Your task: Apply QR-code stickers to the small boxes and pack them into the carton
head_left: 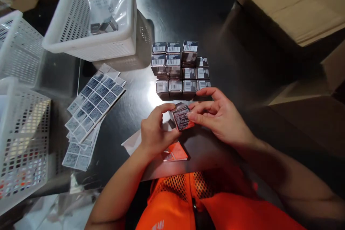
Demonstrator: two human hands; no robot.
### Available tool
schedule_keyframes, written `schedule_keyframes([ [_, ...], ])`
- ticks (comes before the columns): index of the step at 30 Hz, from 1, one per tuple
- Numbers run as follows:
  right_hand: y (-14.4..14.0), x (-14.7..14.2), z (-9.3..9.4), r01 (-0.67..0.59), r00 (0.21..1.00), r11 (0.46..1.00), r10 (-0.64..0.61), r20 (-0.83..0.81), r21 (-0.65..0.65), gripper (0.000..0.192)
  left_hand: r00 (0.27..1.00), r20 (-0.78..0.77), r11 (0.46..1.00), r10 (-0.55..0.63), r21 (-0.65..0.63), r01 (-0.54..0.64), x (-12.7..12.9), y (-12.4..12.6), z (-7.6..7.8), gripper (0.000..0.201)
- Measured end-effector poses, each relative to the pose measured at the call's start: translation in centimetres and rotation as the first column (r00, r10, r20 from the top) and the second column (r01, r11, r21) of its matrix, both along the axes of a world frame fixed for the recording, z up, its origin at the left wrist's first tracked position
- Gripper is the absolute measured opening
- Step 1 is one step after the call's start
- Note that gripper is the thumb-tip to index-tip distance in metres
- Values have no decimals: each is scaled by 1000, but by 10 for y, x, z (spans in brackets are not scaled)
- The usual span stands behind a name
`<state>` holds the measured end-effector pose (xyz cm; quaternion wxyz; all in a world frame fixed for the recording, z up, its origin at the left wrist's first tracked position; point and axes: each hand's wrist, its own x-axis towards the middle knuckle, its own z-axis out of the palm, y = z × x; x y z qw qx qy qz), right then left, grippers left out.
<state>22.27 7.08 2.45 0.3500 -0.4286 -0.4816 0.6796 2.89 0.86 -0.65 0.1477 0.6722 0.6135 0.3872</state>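
Observation:
A small shiny box with dense printed text on its face is gripped between the thumb and fingers of my left hand. My right hand pinches at the box's right side, its thumb and fingertips on the printed face; whether a label lies under them I cannot tell. Just beyond my hands stand several similar small boxes in rows, barcodes facing up, some stacked higher. Under my left hand lie sticker sheets, tinted orange by reflected light and partly hidden by the hand.
Printed sticker sheets lie fanned out at the left. A white basket behind them holds a few boxes and clear plastic. More white baskets stand at the left edge. Cardboard boxes flank the metal table on the right.

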Motion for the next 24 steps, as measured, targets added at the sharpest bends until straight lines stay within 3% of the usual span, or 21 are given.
schedule_keyframes([
  [16,-1,-1,1,17,1000,999,-17,-1,-28,62,998,-57,998,-9,57,12,0,0,0,48],
  [24,-5,-8,-2,98,995,995,-98,12,26,61,998,-55,998,-7,54,10,1,-1,0,49],
])
